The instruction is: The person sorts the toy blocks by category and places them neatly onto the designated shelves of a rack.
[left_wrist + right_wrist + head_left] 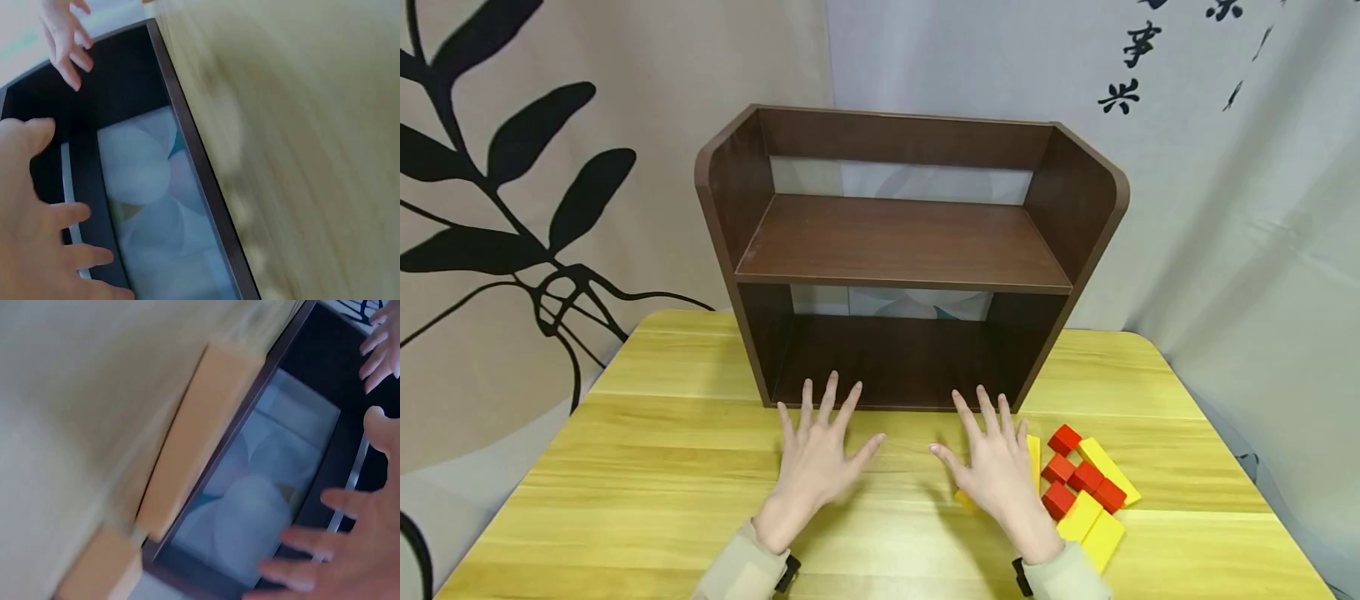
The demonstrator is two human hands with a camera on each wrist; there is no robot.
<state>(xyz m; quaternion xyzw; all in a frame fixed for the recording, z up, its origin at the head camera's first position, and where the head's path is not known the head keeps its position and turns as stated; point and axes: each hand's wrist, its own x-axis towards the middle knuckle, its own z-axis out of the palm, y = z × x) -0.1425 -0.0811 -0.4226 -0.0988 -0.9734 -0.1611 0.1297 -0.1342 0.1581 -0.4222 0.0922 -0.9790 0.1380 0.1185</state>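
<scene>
In the head view, my left hand (816,467) is spread over the table, palm down, fingers pointing at the foot of a dark brown two-tier shelf (902,246). To its right my right hand (996,471) lies the same way, fingers apart. Neither hand grips anything. Beside the right hand sit red cubes (1059,468) and yellow blocks (1108,472); part of the yellow ones is hidden behind that hand. In the right wrist view, a long block (197,437) lies on the tabletop, left of the spread fingers. The left wrist view shows the shelf's dark frame (187,125) beyond the fingers.
The light wood table (647,467) carries the shelf at its back edge and the blocks on the right. Behind hangs a pale curtain (1225,208) with black characters and, at left, a black leaf pattern. The shelf's open back shows the curtain.
</scene>
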